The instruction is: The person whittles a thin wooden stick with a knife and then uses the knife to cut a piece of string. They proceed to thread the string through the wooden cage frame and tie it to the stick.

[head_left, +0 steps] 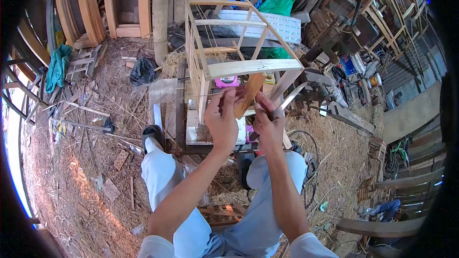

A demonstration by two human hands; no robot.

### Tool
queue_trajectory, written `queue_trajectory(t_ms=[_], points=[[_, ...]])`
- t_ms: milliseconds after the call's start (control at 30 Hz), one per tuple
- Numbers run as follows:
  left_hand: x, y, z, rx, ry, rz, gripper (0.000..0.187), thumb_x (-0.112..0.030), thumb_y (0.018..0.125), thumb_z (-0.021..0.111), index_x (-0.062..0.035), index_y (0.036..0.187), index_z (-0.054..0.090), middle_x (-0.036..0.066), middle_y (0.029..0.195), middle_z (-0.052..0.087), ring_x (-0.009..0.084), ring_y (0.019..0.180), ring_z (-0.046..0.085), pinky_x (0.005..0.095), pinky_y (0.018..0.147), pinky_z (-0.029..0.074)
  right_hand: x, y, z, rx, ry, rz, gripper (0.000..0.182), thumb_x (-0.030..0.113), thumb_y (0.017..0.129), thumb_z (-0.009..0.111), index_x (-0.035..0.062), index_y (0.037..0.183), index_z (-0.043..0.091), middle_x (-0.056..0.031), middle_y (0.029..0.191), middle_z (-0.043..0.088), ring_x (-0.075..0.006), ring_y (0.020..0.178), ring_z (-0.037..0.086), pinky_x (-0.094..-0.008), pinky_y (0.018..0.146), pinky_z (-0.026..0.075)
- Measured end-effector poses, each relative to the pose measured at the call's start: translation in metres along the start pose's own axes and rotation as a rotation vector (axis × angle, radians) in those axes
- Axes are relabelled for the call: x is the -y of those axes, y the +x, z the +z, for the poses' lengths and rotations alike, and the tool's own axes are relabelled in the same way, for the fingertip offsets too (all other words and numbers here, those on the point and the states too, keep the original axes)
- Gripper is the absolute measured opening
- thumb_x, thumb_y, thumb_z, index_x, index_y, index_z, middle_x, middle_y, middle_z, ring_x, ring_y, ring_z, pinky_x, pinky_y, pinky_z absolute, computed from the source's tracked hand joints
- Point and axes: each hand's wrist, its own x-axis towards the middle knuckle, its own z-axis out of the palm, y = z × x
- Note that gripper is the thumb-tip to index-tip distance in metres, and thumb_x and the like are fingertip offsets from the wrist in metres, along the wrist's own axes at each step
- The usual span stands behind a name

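In front of me, my left hand is closed, thumb and fingers pinching a thin wooden strip. Beside its fingertips a flat orange-brown piece of wood stands at a slant between my two hands. My right hand is wrapped round a knife, its pale narrow blade pointing up and to the right; the fingers hide the handle. Just beyond both hands rises a light wooden frame with curved cross slats. A pink tape measure lies behind my left fingertips, under the frame's front slat.
Wood shavings and scraps cover the ground. A dark plastic bag lies left of the frame. Curved wooden parts stand at upper left. Green sacking and a white perforated panel are behind the frame. Cables lie at right.
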Motion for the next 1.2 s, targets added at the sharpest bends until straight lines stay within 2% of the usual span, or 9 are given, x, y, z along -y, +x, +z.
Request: queue_trajectory(t_ms=[33, 100, 233, 300, 833, 900, 1033, 1100, 1200], points=[[0.000, 0.000, 0.001, 0.009, -0.069, -0.028, 0.031, -0.024, 0.093, 0.053, 0.0055, 0.102, 0.057, 0.015, 0.096, 0.063, 0.0193, 0.088, 0.064, 0.0313, 0.079, 0.053, 0.000, 0.000, 0.002, 0.002, -0.001, 0.003, 0.031, 0.008, 0.088, 0.056, 0.0040, 0.119, 0.058, -0.0002, 0.096, 0.062, -0.0009, 0.057, 0.043, -0.0163, 0.046, 0.032], [0.000, 0.001, 0.002, 0.019, -0.137, -0.058, 0.032, -0.025, 0.093, 0.054, 0.0055, 0.102, 0.056, 0.015, 0.097, 0.063, 0.0200, 0.088, 0.064, 0.0320, 0.079, 0.054, 0.003, 0.000, 0.006, -0.037, 0.057, 0.017, 0.036, 0.002, 0.087, 0.055, -0.0034, 0.122, 0.051, 0.0069, 0.064, 0.046, 0.0006, 0.044, 0.033, -0.0180, 0.039, 0.022], [0.004, 0.001, 0.003, 0.028, -0.138, -0.095, 0.034, -0.026, 0.091, 0.057, 0.0060, 0.102, 0.056, 0.015, 0.096, 0.062, 0.0204, 0.088, 0.064, 0.0327, 0.079, 0.055, -0.003, 0.002, 0.004, -0.028, 0.068, 0.019, 0.038, 0.001, 0.086, 0.055, -0.0030, 0.124, 0.050, 0.0066, 0.065, 0.047, 0.0005, 0.045, 0.033, -0.0181, 0.039, 0.022], [0.006, 0.000, 0.004, 0.026, -0.143, -0.107, 0.034, -0.026, 0.090, 0.058, 0.0061, 0.100, 0.056, 0.014, 0.096, 0.061, 0.0204, 0.088, 0.064, 0.0321, 0.079, 0.055, -0.006, 0.003, -0.001, -0.003, 0.010, -0.019, 0.035, 0.006, 0.086, 0.058, 0.0041, 0.121, 0.057, -0.0009, 0.098, 0.062, -0.0020, 0.063, 0.049, -0.0168, 0.050, 0.036], [0.003, 0.001, 0.005, 0.003, -0.057, -0.049, 0.022, -0.017, 0.091, 0.057, 0.0043, 0.093, 0.060, 0.009, 0.087, 0.063, 0.0149, 0.081, 0.064, 0.0261, 0.073, 0.054, -0.001, 0.000, 0.001, 0.026, 0.047, 0.005, 0.038, 0.005, 0.085, 0.057, 0.0014, 0.123, 0.055, -0.0040, 0.108, 0.062, -0.0001, 0.057, 0.044, -0.0161, 0.048, 0.035], [0.003, 0.001, 0.006, 0.004, -0.060, -0.048, 0.022, -0.018, 0.091, 0.058, 0.0042, 0.093, 0.060, 0.009, 0.087, 0.063, 0.0147, 0.081, 0.064, 0.0256, 0.072, 0.054, 0.001, 0.000, 0.003, 0.012, 0.089, 0.028, 0.045, 0.002, 0.083, 0.059, -0.0020, 0.127, 0.048, 0.0060, 0.067, 0.049, -0.0003, 0.045, 0.033, -0.0180, 0.039, 0.024], [0.009, 0.002, 0.000, -0.002, -0.011, -0.046, 0.028, -0.023, 0.090, 0.058, 0.0037, 0.096, 0.060, 0.008, 0.089, 0.063, 0.0145, 0.082, 0.063, 0.0267, 0.074, 0.054, 0.005, -0.003, 0.002, 0.013, 0.105, 0.063, 0.045, 0.001, 0.083, 0.059, -0.0019, 0.127, 0.048, 0.0058, 0.067, 0.049, -0.0003, 0.045, 0.033, -0.0180, 0.039, 0.024], [0.011, 0.002, -0.001, 0.022, 0.086, -0.032, 0.033, -0.028, 0.090, 0.059, 0.0032, 0.099, 0.060, 0.008, 0.093, 0.062, 0.0151, 0.085, 0.062, 0.0284, 0.076, 0.054, 0.002, -0.002, -0.004, 0.057, 0.074, 0.091, 0.039, 0.004, 0.085, 0.057, 0.0019, 0.124, 0.054, -0.0050, 0.109, 0.062, -0.0029, 0.071, 0.053, -0.0168, 0.057, 0.041], [0.007, 0.001, 0.002, 0.032, 0.069, -0.024, 0.033, -0.029, 0.090, 0.058, 0.0033, 0.098, 0.060, 0.008, 0.094, 0.062, 0.0151, 0.086, 0.062, 0.0288, 0.076, 0.053, 0.000, -0.001, -0.001, 0.036, 0.083, 0.055, 0.039, 0.004, 0.085, 0.057, 0.0022, 0.123, 0.054, -0.0059, 0.109, 0.061, -0.0061, 0.080, 0.056, -0.0180, 0.064, 0.044]])
